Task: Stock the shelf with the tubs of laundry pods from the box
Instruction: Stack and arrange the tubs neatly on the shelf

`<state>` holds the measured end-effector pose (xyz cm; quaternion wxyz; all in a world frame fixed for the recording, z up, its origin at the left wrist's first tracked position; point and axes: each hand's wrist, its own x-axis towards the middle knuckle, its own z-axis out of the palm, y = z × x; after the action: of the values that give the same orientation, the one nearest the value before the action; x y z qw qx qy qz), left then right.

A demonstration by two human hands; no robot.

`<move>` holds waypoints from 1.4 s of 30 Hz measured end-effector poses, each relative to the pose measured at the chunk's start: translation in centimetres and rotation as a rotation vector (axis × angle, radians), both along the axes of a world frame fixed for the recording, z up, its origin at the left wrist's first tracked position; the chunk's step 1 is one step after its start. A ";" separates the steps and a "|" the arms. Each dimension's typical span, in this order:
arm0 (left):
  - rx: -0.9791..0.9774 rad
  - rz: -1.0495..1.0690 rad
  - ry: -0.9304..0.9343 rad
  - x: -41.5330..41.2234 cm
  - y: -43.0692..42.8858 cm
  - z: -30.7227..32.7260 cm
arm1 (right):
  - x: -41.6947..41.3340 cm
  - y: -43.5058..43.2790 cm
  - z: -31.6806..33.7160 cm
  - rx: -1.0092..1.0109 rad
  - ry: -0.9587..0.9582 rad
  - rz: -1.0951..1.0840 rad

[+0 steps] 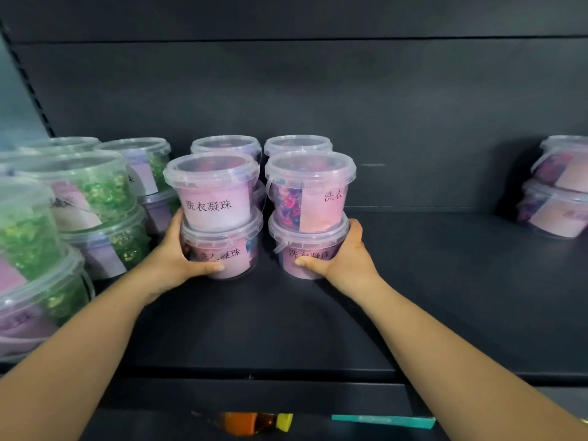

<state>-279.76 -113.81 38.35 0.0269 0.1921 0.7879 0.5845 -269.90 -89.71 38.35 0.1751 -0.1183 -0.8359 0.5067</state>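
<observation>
Two stacks of clear tubs with pink labels stand side by side on the dark shelf (413, 281). My left hand (178, 253) grips the bottom tub of the left stack (229, 249), with a second tub (213, 189) on top. My right hand (346, 253) grips the bottom tub of the right stack (305, 249), which carries another tub (310, 189). Both thumbs lie across the front of the lower tubs. Two more tubs (227, 144) (297, 143) show right behind the stacks. The box is out of view.
Stacked tubs of green pods (79, 192) fill the shelf's left side, close to my left hand. A two-high stack of pink-labelled tubs (556, 192) stands at the far right. A bottle (251, 423) and a teal strip (381, 421) lie below the shelf's front edge.
</observation>
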 end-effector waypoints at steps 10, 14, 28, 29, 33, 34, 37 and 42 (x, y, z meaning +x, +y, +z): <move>0.084 0.007 -0.013 -0.1 0.0 -1.3 | 0.0 -1.5 -0.5 0.080 0.046 -0.064; 0.065 0.046 0.034 0.2 0.4 -1.3 | 0.1 -2.2 -0.6 0.094 0.031 -0.064; -0.013 0.054 0.023 0.2 -0.2 -1.3 | 0.3 -2.8 -0.6 0.170 0.169 -0.141; -0.036 0.066 0.009 0.2 -0.3 -1.2 | 0.3 -2.7 -0.6 0.160 0.170 -0.128; -0.133 0.147 0.022 2.2 0.0 0.3 | 1.0 -1.5 0.1 0.057 0.108 -0.072; -0.155 0.160 0.067 3.2 0.1 0.7 | 1.3 -0.8 0.4 0.056 0.092 -0.068; -0.151 0.181 0.243 6.5 1.5 2.0 | 3.1 1.8 0.9 0.152 0.055 -0.063; -0.135 0.421 0.463 9.9 6.5 4.0 | 6.5 8.3 1.9 0.139 0.094 -0.140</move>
<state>-269.90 -107.32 42.37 -0.2619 0.1503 0.8326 0.4643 -263.35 -81.43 40.26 0.2570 -0.1401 -0.8495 0.4389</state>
